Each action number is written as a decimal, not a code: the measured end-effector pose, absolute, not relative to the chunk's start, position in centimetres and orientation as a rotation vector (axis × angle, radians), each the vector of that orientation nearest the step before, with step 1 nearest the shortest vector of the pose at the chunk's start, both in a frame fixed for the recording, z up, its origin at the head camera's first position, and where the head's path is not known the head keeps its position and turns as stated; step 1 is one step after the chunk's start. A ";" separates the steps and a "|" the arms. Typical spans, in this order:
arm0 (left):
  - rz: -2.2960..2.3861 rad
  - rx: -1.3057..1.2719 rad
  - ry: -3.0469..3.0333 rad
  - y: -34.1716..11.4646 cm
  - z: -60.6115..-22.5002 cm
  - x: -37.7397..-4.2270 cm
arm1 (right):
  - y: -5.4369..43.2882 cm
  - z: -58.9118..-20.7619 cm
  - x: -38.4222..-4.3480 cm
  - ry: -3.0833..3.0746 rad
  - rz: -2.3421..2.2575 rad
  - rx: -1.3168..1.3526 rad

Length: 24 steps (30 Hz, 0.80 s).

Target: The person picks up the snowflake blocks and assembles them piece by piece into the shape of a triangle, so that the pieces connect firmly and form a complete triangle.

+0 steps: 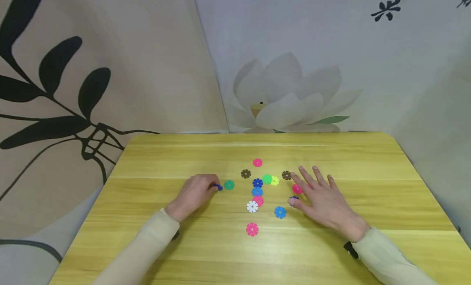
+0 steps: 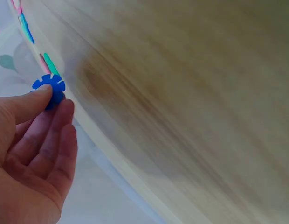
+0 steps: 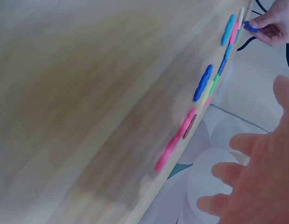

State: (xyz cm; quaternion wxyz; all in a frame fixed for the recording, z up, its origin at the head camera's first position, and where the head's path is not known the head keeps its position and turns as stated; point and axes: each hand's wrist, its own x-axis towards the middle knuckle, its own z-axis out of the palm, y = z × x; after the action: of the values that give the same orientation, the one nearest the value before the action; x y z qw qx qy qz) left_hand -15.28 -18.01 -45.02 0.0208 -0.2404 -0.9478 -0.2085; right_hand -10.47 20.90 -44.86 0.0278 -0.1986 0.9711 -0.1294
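My left hand (image 1: 194,194) pinches a blue notched disc (image 2: 55,86) between thumb and fingers. In the head view this hand is just left of a teal disc (image 1: 229,185) on the table. My right hand (image 1: 324,203) is spread with its fingers apart and the palm down. Its thumb overlaps a dark blue disc (image 1: 294,200) in the head view. A pink disc (image 1: 297,189) shows between thumb and index finger, with more pink partly hidden behind the hand. The index fingertip is beside a brown disc (image 1: 286,175).
Several more notched discs lie mid-table, including a white one (image 1: 252,206) overlapping a pink one, a green one (image 1: 267,179) overlapping a yellow one, and a lone pink one (image 1: 252,229) nearest me. The wooden table (image 1: 206,252) meets a patterned cloth backdrop (image 1: 165,72) at its far edge.
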 end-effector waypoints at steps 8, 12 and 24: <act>-0.722 -0.671 -2.837 -18.6 -44.4 -14.6 | 19.2 -44.7 -10.0 2.952 -0.448 -0.852; -0.743 -0.650 -2.768 -18.5 -44.2 -14.3 | 18.6 -44.8 -9.8 2.891 -0.475 -0.943; -0.787 -0.616 -2.676 -17.6 -44.0 -13.2 | 17.8 -45.7 -9.7 2.783 -0.396 -1.159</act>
State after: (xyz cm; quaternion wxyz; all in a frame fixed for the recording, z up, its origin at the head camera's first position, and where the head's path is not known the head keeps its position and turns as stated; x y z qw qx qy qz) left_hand -13.16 -17.55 -43.97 0.1419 -0.2135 -0.9273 -0.2727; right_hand -9.66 17.78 -45.70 0.0504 -0.3808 0.9141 -0.1300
